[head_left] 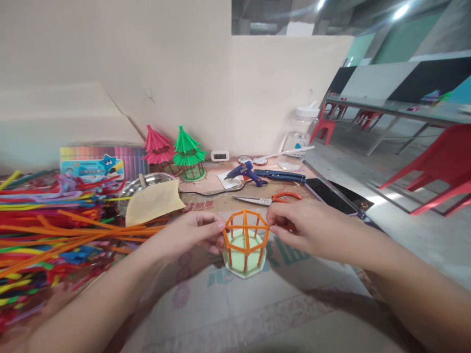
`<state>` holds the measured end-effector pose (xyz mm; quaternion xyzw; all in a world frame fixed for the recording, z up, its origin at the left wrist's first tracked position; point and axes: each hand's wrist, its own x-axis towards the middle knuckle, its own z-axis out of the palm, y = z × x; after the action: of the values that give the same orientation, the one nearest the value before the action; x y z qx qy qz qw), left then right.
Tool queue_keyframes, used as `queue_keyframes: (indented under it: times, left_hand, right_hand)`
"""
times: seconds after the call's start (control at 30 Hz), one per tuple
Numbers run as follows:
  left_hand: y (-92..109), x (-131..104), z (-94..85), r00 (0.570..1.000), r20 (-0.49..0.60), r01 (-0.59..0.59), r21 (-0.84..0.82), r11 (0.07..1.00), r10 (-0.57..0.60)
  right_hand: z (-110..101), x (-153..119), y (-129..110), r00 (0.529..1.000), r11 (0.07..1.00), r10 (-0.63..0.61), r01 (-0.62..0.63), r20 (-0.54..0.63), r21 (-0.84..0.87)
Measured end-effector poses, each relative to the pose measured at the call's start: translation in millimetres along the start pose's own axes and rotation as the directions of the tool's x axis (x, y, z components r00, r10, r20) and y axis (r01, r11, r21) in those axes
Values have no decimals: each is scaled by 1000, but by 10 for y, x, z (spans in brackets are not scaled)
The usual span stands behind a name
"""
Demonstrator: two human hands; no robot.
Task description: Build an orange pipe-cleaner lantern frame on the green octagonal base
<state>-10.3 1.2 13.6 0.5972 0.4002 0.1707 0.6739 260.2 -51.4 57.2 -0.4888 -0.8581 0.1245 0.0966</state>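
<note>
Orange frame [246, 227], qty 1: polygonal top ring w/ crossbars, upright on thin posts over pale green base [238, 240], ctr of work area, betw. both hands. L hand [201, 229]: thumb + finger pinch ring's left edge, other fingers curled below. R hand [292, 224]: thumb + forefinger pinch ring's right edge at crossbar end, rest folded. Risk (judged): uneven pull betw. hands could skew ring or lean posts; cause, slim parts + small contact pts. 2nd risk: joint could pop if bond is weak; bond quality can't be told. Underneath: cardboard sheet [176, 314], printed, flat. Just beyond R hand: scissors [263, 201], orange handles, blades to L; knuckles could knock them if swung fwd. Further back: blue glue gun [241, 170], nozzle over white paper [228, 185]; temp. unknown, poss. burn if hot & brushed. To R: dk blue hand tool [281, 175], phone [329, 195]. Back row: pink-roofed model [158, 147], green-roofed model [189, 153], sm. white clock [220, 156], clear bottle [292, 154]. L side: cream sheet [154, 202] overlapping metal bowl [158, 179]; loose orange strips [121, 231] near L forearm, could snag if arm sweeps; marker set [91, 169] behind.
</note>
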Motion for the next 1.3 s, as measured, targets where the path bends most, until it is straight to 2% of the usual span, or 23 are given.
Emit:
queue_keyframes:
  times: [0.5,0.67,0.7,0.77,0.8,0.83,0.87,0.93,0.97,1.03,1.1,1.23,1.3]
  left_hand:
    - [9,2,5,1000,4,-5,32,999,4]
    - [-18,-2,-26,998,41,-41,119,992,36]
    - [-7,-15,-44,999,18,-44,167,985,41]
    - [52,-64,-71,984,-123,-80,335,939,128]
    - [103,-99,-66,949,-214,-114,453,884,232]
    - [165,-139,-42,886,-279,-151,580,800,369]
    - [237,-181,6,800,-299,-185,701,688,520]
    - [384,-248,172,655,-190,-251,858,448,731]
    - [448,-266,278,613,-110,-276,898,343,782]
    - [539,-266,490,596,1,-282,936,208,803]
    - [580,-230,650,571,43,-259,957,129,820]
    - [600,-163,770,487,52,-252,964,83,872]
    - [612,-159,795,470,40,-284,953,108,882]
  right_hand:
    - [-9,-11,-34,1000,1000,6,-6,-18,17]
    - [-15,-22,-68,995,1000,8,-7,-95,6]
    - [-12,-19,-75,992,1000,0,-1,-124,-9]
    - [2,-4,-92,981,999,-22,14,-194,-43]
    - [13,8,-103,972,998,-36,21,-232,-67]
    - [24,20,-116,961,995,-55,30,-270,-94]
    - [36,32,-130,947,991,-79,41,-310,-126]
    - [59,49,-159,911,978,-146,75,-385,-194]
    - [66,52,-171,889,969,-192,105,-416,-223]
    - [68,47,-188,841,951,-275,166,-465,-262]
    - [50,30,-192,807,939,-320,201,-497,-277]
    - [-8,-4,-178,775,938,-324,192,-543,-287]
    - [-24,-11,-170,737,931,-346,194,-581,-308]
